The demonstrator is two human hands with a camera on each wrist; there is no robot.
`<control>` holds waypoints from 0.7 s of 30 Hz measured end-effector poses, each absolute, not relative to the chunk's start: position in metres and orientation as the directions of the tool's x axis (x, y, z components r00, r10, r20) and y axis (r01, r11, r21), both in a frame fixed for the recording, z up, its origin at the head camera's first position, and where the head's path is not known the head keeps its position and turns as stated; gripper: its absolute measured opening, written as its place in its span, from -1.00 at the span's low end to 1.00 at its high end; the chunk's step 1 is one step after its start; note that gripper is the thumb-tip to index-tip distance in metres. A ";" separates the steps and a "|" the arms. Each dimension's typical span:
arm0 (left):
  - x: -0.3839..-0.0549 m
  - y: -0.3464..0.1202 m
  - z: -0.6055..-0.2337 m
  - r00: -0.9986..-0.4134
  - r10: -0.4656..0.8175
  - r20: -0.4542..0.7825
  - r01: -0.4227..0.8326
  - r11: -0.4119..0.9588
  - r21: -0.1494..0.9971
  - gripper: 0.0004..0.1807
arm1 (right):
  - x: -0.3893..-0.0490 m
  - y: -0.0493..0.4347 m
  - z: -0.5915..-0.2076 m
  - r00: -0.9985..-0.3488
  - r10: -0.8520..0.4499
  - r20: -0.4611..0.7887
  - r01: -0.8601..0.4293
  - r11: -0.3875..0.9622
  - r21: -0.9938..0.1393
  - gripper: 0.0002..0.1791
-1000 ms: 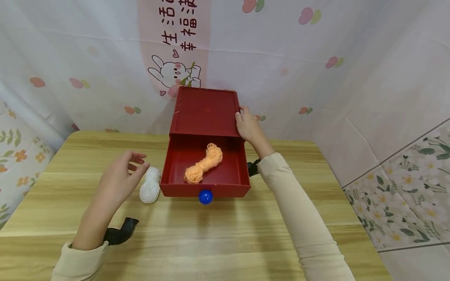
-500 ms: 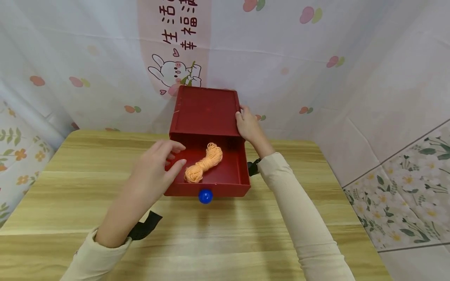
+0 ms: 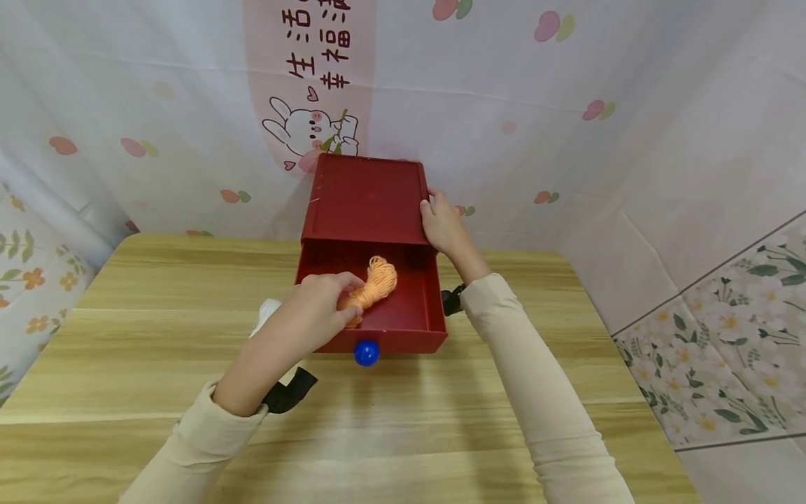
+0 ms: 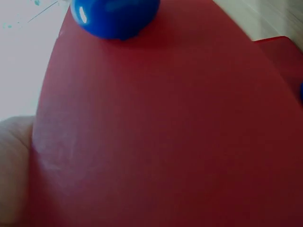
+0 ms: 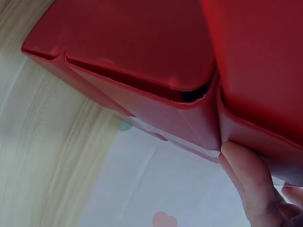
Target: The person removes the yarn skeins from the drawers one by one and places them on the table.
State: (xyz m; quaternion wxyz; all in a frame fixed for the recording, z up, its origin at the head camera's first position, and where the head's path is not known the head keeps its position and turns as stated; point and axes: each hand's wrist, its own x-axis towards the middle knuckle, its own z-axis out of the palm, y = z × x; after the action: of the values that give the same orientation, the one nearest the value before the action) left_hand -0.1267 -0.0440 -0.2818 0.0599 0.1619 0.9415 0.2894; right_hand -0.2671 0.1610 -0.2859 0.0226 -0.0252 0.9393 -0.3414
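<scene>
Beyond the near edge of the wood-grained table [image 3: 390, 434], the left hand [image 3: 308, 315] reaches over the front left part of the open drawer [image 3: 409, 341], its grip narrow: thumb and fingertips straddle the orange yarn [image 3: 380, 281] inside; how firmly cannot be told. The tied waist should give the surest hold. At the right edge of the red box [image 3: 371, 196], the right hand [image 3: 443, 220] holds it, and even pressure there should stop any sliding.

The blue knob [image 3: 366, 353] is a glossy ball; a white bundle [image 3: 267, 308], largely hidden, lies left of the drawer. The yarn ends in loose loops; drawer and box look smooth and rectangular. Behind hangs creased, printed cloth [image 3: 472, 105].
</scene>
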 end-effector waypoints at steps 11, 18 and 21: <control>-0.135 -0.043 -0.283 -0.915 0.386 -0.119 0.247 0.768 0.591 -0.54 | -0.268 0.163 -0.287 -0.997 -0.065 -0.029 -0.032 0.769 -0.639 -0.42; -0.137 -0.043 -0.283 -0.909 0.385 -0.158 0.216 0.760 0.613 -0.58 | -0.267 0.163 -0.287 -0.998 -0.060 -0.032 -0.026 0.770 -0.638 -0.42; -0.137 -0.043 -0.283 -0.909 0.384 -0.165 0.206 0.755 0.623 -0.62 | -0.267 0.163 -0.287 -0.998 -0.060 -0.029 -0.028 0.770 -0.638 -0.42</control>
State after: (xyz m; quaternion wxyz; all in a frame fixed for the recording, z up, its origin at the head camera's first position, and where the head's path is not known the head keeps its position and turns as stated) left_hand -0.1366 -0.0431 -0.2834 0.1426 0.1591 0.9258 0.3117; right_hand -0.2671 0.1629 -0.2871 0.0237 -0.0235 0.9404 -0.3384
